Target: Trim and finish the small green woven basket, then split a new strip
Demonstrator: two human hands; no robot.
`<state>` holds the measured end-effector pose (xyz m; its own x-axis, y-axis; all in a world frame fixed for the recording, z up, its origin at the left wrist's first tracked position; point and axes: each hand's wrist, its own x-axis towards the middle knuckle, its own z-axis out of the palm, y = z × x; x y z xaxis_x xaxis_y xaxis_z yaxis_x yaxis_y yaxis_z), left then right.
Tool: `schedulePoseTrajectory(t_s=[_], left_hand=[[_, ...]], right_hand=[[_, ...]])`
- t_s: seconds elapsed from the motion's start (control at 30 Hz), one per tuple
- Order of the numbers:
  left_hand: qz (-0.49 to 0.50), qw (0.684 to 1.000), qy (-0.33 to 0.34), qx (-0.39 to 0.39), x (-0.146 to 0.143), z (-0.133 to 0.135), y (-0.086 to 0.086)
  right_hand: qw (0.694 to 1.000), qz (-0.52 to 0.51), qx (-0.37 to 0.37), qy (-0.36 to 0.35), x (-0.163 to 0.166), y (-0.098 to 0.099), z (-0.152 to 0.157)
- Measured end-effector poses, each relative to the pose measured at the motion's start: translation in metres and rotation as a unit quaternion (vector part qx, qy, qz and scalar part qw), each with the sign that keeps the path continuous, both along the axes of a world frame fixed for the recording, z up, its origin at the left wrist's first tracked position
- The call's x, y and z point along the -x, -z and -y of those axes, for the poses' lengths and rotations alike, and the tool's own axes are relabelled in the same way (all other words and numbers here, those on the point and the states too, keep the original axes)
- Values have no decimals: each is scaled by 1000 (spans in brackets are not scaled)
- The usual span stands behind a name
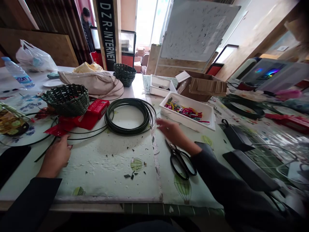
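My left hand [56,155] is low over the left part of the table, its fingers curled together around a dark green flat strip [89,138] beside the red packets [90,114]. That strip runs right to a coil of the same material [127,129] lying flat on the table. My right hand [172,131] hovers just right of the coil, fingers apart and slightly blurred, holding nothing I can see. Below its wrist lie black-handled scissors [180,161], blades partly hidden by the hand.
A dark woven basket [66,100] stands behind the packets, another [124,74] farther back. White trays [188,119] hold colourful bits. A cardboard box [205,85], a cloth bag [91,83], a water bottle [19,72] and black boxes [248,169] surround the work area. Dark scraps [132,176] lie in front.
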<state>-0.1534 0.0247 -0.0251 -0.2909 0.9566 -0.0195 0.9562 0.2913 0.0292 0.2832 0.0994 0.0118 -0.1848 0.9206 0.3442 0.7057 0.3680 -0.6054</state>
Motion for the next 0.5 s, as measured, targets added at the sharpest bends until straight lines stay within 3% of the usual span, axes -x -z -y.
schedulePoseTrajectory(t_s=[0.1, 0.23, 0.3, 0.37, 0.43, 0.5], left_hand=[[24, 1000, 3, 12, -4, -1, -6], [127, 989, 28, -76, -43, 12, -11], [262, 952, 120, -104, -80, 28, -7], [363, 889, 265, -80, -119, 45, 2], [395, 836, 379, -40, -149, 58, 12], [384, 827, 409, -24, -165, 65, 20]], right_hand=[[994, 58, 45, -84, 29, 25, 28], [993, 103, 47, -19, 25, 39, 20], [991, 119, 56, -7, 20, 42, 11], [988, 132, 73, -15, 18, 46, 5], [986, 139, 91, -19, 19, 48, 4], [984, 144, 106, -15, 20, 48, 5]])
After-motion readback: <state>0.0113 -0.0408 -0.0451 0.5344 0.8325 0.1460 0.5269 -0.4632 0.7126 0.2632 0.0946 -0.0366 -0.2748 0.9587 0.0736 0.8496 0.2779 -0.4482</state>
